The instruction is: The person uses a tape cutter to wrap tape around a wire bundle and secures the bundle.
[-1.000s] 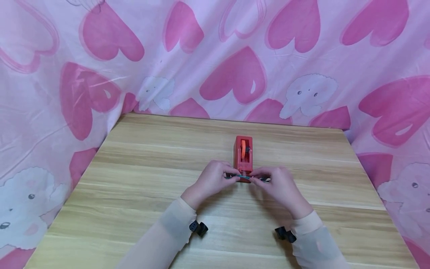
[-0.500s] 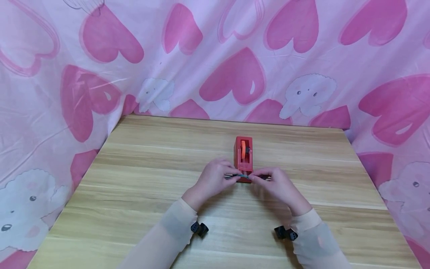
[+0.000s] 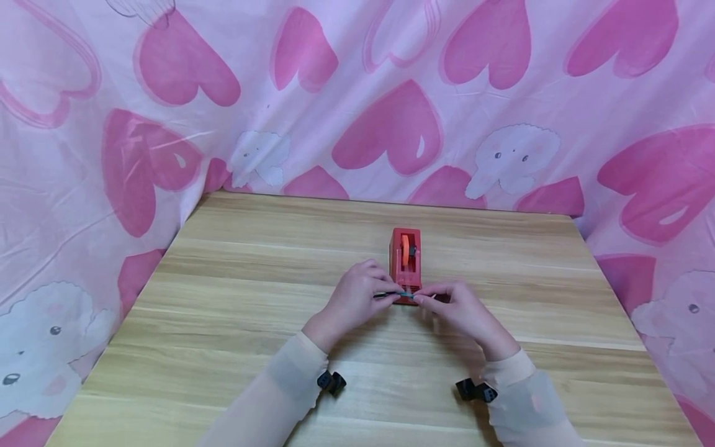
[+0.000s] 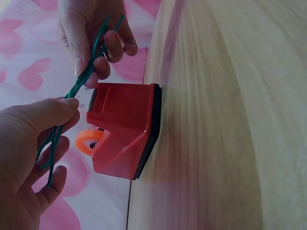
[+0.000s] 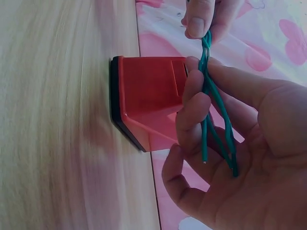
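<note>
Thin green wires (image 4: 84,79), several strands twisted together in the middle, stretch between both hands. My left hand (image 3: 354,298) pinches one side of the bundle between thumb and index finger, and loose ends hang past its other fingers in the left wrist view. On the opposite side, my right hand (image 3: 460,313) pinches the wires (image 5: 219,104) with thumb and fingertips; their free ends spread over the palm in the right wrist view. Just beyond the fingertips stands a red tape dispenser (image 3: 412,235) with an orange wheel (image 4: 88,141) and a toothed cutting edge (image 4: 91,100).
The wood-grain table (image 3: 268,267) carries the dispenser, whose base is black. A pink curtain (image 3: 313,118) with hearts hangs behind and along both sides. Black wrist cameras (image 3: 332,383) sit at the sleeves.
Both hands stay nearly in place above the dispenser's front. The right fingers have shifted slightly on the wires, and less of the ends shows beyond that hand.
</note>
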The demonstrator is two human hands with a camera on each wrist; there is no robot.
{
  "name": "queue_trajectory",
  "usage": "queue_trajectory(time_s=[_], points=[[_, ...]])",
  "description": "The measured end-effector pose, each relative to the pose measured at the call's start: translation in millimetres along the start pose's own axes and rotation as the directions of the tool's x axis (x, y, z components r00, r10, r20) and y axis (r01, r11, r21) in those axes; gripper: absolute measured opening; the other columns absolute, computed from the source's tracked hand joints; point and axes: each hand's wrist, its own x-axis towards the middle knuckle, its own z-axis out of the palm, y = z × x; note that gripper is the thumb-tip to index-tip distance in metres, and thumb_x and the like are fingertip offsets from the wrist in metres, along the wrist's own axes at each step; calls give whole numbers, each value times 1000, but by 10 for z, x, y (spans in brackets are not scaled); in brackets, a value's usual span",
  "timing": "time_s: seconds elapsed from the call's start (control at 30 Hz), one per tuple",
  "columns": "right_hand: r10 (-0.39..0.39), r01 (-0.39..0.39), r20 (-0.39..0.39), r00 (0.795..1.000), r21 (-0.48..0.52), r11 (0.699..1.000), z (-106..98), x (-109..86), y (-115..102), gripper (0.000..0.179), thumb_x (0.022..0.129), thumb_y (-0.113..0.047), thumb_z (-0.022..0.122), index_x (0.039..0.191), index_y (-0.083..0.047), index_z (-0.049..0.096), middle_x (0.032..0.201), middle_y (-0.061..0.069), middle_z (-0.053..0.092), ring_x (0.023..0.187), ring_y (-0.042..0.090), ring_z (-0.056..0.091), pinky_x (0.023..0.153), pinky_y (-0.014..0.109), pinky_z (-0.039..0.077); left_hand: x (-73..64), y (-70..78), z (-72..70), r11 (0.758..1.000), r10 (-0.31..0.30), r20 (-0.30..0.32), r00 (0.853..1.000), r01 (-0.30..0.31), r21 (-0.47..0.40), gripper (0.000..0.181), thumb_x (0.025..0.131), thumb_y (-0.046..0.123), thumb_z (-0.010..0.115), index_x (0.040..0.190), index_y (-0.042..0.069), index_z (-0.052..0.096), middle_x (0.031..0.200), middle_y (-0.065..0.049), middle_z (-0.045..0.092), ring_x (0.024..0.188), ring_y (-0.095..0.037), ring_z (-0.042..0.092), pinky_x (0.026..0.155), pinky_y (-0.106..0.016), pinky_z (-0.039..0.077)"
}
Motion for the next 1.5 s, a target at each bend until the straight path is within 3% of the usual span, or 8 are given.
queue_trajectory(time_s=[0.47,0.93,1.17,1.5], points=[[22,-20,-61,998,39,999,6,-53,-36,21,94,-28,78,107,-12,82,104,9,76,82,19,55,66,26,48,10,62,-6,997,-62,35,997,60,43,19,87,28,85,105,27,83,101,9,78,103,-13,61,92,-34,52],[-45,41,-106,993,-36,999,8,-50,-37,10,93,-26,79,102,-23,83,103,0,76,90,22,59,74,30,49,20,77,6,994,-109,34,993,109,-7,15,91,34,81,102,25,80,98,12,76,93,-9,56,83,-29,49],[-142,127,-146,979,-108,986,33,-56,-43,10,92,-22,80,100,-26,83,99,-5,75,90,20,60,75,29,49,23,88,17,989,-145,76,986,147,-11,18,92,37,79,106,26,79,100,12,75,93,-8,55,85,-29,48],[-208,174,-182,961,-186,967,68,-79,-46,10,89,-23,83,97,-28,83,96,-10,73,91,18,59,72,28,45,16,88,28,988,-154,100,983,155,-6,14,94,37,77,101,25,77,100,12,74,96,-10,57,89,-32,50]])
